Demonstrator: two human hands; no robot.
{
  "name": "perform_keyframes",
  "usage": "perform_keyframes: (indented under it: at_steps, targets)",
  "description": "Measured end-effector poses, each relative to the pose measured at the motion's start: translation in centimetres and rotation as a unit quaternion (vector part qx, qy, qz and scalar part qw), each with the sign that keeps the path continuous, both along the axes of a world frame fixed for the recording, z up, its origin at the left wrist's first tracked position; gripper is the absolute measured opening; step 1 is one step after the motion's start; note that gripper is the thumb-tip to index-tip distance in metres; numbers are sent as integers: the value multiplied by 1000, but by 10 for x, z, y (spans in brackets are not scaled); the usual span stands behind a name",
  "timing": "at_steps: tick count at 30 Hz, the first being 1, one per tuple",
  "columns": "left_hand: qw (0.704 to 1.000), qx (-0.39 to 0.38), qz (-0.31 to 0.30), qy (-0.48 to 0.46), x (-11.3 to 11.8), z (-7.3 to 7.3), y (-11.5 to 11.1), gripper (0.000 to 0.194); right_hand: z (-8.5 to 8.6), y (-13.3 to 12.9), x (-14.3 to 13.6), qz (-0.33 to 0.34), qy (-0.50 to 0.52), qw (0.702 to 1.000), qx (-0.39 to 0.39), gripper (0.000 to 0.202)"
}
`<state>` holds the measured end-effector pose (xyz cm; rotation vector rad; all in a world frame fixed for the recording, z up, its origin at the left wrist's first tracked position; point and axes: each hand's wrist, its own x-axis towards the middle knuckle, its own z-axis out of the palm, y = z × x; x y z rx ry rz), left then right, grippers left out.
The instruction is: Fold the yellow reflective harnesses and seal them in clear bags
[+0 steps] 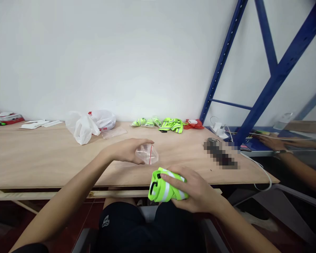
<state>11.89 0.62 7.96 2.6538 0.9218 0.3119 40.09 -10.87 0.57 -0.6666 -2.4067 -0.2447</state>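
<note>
Left hand (126, 150) is curled around a small clear zip bag (147, 154) with a red strip, holding it just above the table (42, 158) near the middle of the front edge. Right hand (192, 191) is clamped on a rolled-up neon yellow reflective band (163, 189) — that one hangs off the front edge, over the lap, just below and right of the bag.

Looks to me like the bagging step: band is rolled and gripped, bag is in hand but I can't tell if its mouth is open. Next move would call for getting the mouth spread with the left fingers and lining the roll up end-first, since the roll looks about as wide as the bag.

Room-wise it's pretty comfy. The wood around the bag is bare toward the left front corner and back toward the wall. Along the back edge there's a white plastic bag (86, 126), a pile of more bands (163, 123) and something red (195, 123) — all well apart from the hands. Toward the right edge there's a blurred dark object (221, 156) and a white cable (258, 168) trailing off the right front corner, so I'd keep elbows away from there. Another person's hand (268, 140) rests on the blue shelf (252, 144) past the right edge.
</note>
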Motion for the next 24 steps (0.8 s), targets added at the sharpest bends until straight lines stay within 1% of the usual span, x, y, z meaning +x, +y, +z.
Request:
perform_keyframes:
  at_steps: [2, 4, 6, 8, 11, 15, 17, 19, 21, 24]
  targets:
    - [997, 59, 22, 42, 1, -6, -1, 79, -4, 6, 10, -32, 40, 997, -53, 70]
    - [993, 77, 25, 81, 3, -19, -1, 84, -6, 15, 18, -67, 82, 987, -120, 70]
    - [994, 57, 11, 90, 6, -35, 1, 93, -7, 25, 22, -105, 111, 972, -178, 68]
    - [996, 24, -3, 82, 8, -48, 2, 98, -7, 33, 22, -134, 115, 959, -222, 66]
    - [997, -11, -13, 69, 8, -61, 4, 98, -9, 44, 16, -142, 107, 949, -260, 63]
    - [998, -30, -30, 53, 6, -65, 6, 107, -18, 55, 4, -138, 103, 947, -271, 67]
    - [997, -39, -34, 61, 5, -65, 6, 114, -23, 60, 1, -139, 82, 948, -276, 69]
    - [996, -42, -35, 67, 4, -65, 6, 118, -25, 65, 2, -137, 52, 946, -287, 70]
    - [996, -44, -31, 64, 3, -64, 6, 118, -25, 69, 4, -131, 23, 944, -303, 72]
    - [996, -62, -15, 58, 2, -64, 7, 118, -18, 74, 5, -127, -33, 939, -319, 78]
